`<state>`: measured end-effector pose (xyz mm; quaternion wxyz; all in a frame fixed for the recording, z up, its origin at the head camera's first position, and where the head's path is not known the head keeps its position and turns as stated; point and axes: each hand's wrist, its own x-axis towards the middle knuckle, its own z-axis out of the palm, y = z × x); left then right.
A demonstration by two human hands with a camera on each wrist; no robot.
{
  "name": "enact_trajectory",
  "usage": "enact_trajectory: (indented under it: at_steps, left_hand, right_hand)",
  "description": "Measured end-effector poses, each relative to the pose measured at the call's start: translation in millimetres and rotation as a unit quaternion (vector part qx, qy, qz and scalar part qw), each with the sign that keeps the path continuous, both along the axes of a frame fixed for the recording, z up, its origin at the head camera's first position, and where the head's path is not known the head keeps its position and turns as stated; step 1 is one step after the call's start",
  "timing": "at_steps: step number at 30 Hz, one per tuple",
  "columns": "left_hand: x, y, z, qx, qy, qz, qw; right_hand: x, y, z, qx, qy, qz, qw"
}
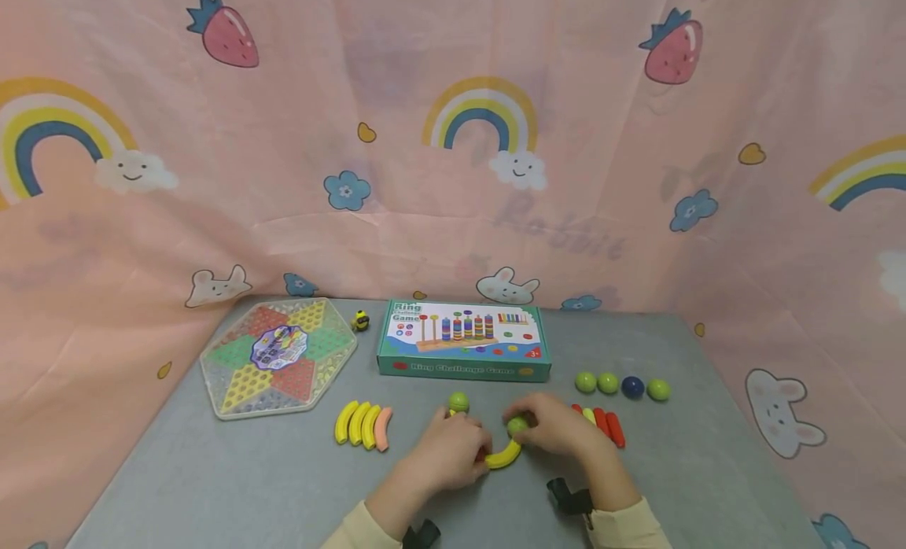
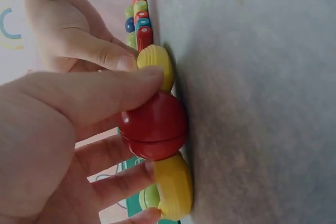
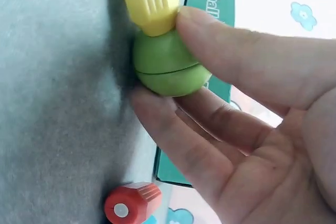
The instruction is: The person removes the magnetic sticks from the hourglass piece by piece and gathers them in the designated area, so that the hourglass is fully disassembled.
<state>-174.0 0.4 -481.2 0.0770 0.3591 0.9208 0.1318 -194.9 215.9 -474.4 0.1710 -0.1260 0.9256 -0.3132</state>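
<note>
Near the table's middle, my left hand (image 1: 453, 451) holds a glossy red ball (image 2: 155, 129) between thumb and fingers, seen in the left wrist view. A yellow curved, ridged piece (image 1: 504, 457) runs from the red ball toward my right hand (image 1: 555, 425). At its other end, my right hand grips a green ball (image 3: 170, 72), the thumb right at the joint with the yellow piece. A second yellow curved piece (image 2: 176, 190) meets the red ball's far side, beside my left fingers. Another green ball (image 1: 458, 401) shows just beyond the left hand, which hides most of this piece.
Left, three yellow curved pieces (image 1: 359, 423) and a pink one (image 1: 383, 429) lie in a row. Right are green balls (image 1: 608, 383), a blue ball (image 1: 633, 388) and red sticks (image 1: 614, 429). Behind stand a Ring Challenge Game box (image 1: 463, 368), hexagonal board (image 1: 233, 403) and bee toy (image 1: 361, 321).
</note>
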Motion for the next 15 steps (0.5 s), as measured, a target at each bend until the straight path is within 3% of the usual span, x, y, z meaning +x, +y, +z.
enact_trajectory:
  at_steps: [5, 9, 12, 15]
  left_hand:
    - [0.8, -1.4, 1.3, 0.001, -0.009, -0.004, 1.0000]
    - [0.6, -3.4, 3.1, 0.004, -0.027, -0.005, 0.9996]
    - [-0.3, -4.2, 3.4, 0.003, -0.035, -0.006, 0.9994]
    - [-0.9, -5.6, 4.0, -0.001, -0.039, -0.008, 0.9992]
  right_hand:
    - [-1.9, 9.2, 1.9, -0.005, 0.056, -0.077, 0.9954]
    - [-3.6, 35.5, 8.8, -0.031, 0.133, -0.163, 0.9771]
    - [-1.8, 66.2, 13.5, -0.055, 0.174, -0.246, 0.9518]
    - [2.4, 101.3, 13.1, -0.111, 0.189, -0.356, 0.9084]
